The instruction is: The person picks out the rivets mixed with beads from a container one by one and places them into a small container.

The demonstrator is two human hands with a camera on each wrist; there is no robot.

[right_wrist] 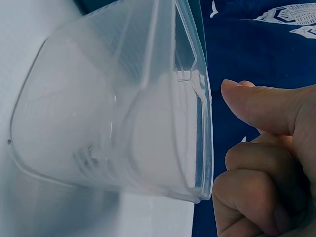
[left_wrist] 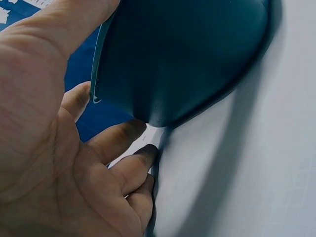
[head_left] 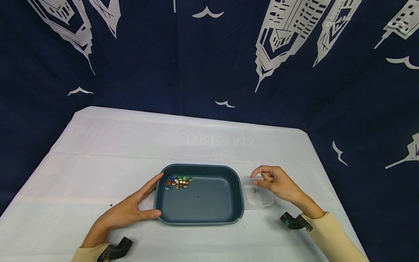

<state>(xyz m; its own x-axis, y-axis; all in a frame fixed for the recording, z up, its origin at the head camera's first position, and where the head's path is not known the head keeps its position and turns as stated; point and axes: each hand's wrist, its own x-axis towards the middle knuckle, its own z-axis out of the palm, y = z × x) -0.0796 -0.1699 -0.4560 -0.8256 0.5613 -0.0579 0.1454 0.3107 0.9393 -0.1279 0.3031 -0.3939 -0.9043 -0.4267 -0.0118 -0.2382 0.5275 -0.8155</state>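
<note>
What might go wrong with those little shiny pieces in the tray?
The left hand touches the tray, so a nudge might scatter the shiny pieces gathered towards its far left corner. The right hand is close to the clear container, so a bump might tip it.

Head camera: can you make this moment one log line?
left hand: touching tray at left end; right hand: curled above clear container; shiny pieces: in tray, far left corner

navy backdrop (head_left: 203,65) | white tower prints (head_left: 278,40) | bird shapes (head_left: 207,11) | white-covered table (head_left: 98,171)
</note>
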